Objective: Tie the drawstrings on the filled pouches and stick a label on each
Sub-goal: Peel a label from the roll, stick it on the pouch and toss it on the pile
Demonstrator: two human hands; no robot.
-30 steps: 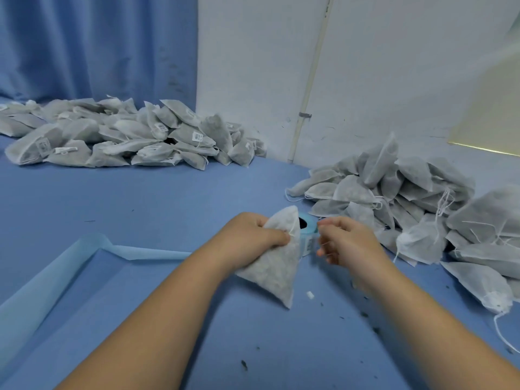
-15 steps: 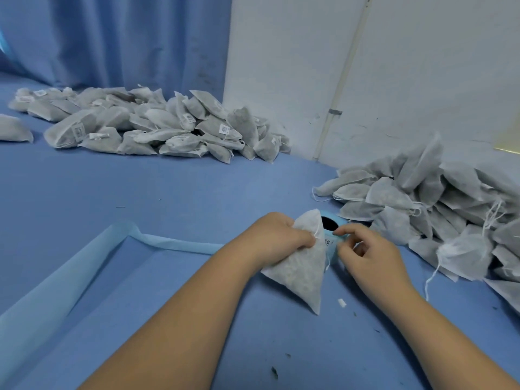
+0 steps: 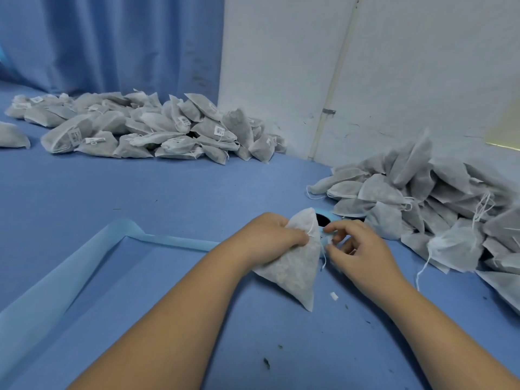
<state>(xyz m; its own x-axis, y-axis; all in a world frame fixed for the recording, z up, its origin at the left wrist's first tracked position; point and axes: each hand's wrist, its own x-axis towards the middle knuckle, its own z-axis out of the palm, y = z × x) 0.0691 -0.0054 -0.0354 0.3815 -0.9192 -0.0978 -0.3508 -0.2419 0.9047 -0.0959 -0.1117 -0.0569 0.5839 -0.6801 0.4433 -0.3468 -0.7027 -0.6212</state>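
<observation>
Left hand [image 3: 270, 235] grips the pouch [image 3: 292, 266] top, fingers curled. At its 3 o'clock, right hand [image 3: 363, 249] fingers curl at the roll [image 3: 333, 216]; hold unclear.

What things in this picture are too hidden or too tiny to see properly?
Head view: the label roll is mostly hidden behind the pouch and the right hand.
Whether the right hand pinches anything: blurred.
Print on the labelled pile: too small.
The unlabelled pile: cut off by the right edge.

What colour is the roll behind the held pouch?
Light blue roll, clearest in the head view.
</observation>
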